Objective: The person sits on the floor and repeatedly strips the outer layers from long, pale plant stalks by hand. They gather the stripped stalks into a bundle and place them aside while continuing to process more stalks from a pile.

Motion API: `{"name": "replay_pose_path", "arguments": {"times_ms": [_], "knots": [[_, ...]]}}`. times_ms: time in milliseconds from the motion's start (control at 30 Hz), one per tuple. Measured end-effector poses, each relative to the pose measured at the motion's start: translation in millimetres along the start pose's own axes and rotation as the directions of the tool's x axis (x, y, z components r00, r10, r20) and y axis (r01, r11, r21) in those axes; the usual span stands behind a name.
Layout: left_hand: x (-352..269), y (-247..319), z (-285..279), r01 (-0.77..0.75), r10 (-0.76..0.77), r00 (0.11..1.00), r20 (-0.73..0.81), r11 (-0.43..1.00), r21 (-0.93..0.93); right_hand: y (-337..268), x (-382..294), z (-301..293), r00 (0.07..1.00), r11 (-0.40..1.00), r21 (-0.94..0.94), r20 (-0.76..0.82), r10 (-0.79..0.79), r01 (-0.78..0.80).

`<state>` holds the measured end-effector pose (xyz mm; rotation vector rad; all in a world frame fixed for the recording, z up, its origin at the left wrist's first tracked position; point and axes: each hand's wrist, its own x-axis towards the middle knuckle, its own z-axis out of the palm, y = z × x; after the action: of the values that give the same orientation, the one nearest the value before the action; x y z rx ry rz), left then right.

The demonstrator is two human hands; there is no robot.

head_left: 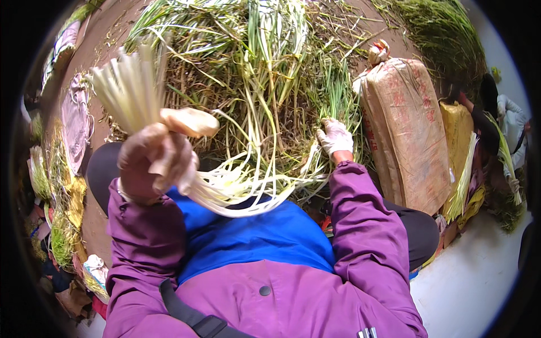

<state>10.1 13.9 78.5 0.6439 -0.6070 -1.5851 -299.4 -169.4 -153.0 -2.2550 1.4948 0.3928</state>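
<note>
My left hand [154, 158], in a thin whitish glove and blurred, is raised at the left and grips a bunch of long pale stalks [131, 88]. The stalks' thick white ends fan out above the fist. Their thin pale lengths [236, 198] hang below it and curve right across the blue apron [262, 236] on my lap. My right hand [337, 136], gloved too, rests low on the right side of a large heap of green leafy stalks [270, 55]. Its fingers touch a green tuft [334, 88]; whether they close around it is hidden.
A full tan sack [408, 131] with red writing and a tied neck lies close on the right. Beyond are a yellow sack [456, 122], another pale bunch [465, 181] and a person's gloved hand [513, 183]. A pinkish sack [76, 122] lies left on the brown floor.
</note>
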Motion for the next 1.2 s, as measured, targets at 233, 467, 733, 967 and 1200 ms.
{"name": "replay_pose_path", "arguments": {"times_ms": [233, 467, 733, 967, 1200], "knots": [[-5, -12, 1, 0.143, -0.111, 0.915, -0.387, 0.988, 0.055, -110, 16, -60, 0.93, 0.94, 0.196, -0.3, -0.212, 0.278], [-3, -16, 5, 0.186, -0.088, 0.878, -0.471, 0.968, 0.166, -158, 16, -70, 0.975, 0.987, 0.076, -0.179, -0.129, 0.144], [6, -36, 1, 0.162, -0.027, 0.866, -0.499, 0.96, 0.229, -132, -12, -65, 0.984, 0.88, 0.442, -0.117, -0.135, 0.174], [15, -52, 5, 0.166, -0.014, 0.881, -0.473, 0.945, 0.282, -162, 17, -59, 0.97, 0.987, -0.015, -0.18, -0.163, 0.163], [23, -58, -6, 0.185, -0.001, 0.873, -0.487, 0.926, 0.329, -140, 1, -63, 0.987, 0.819, 0.568, 0.071, -0.143, 0.078]]}}
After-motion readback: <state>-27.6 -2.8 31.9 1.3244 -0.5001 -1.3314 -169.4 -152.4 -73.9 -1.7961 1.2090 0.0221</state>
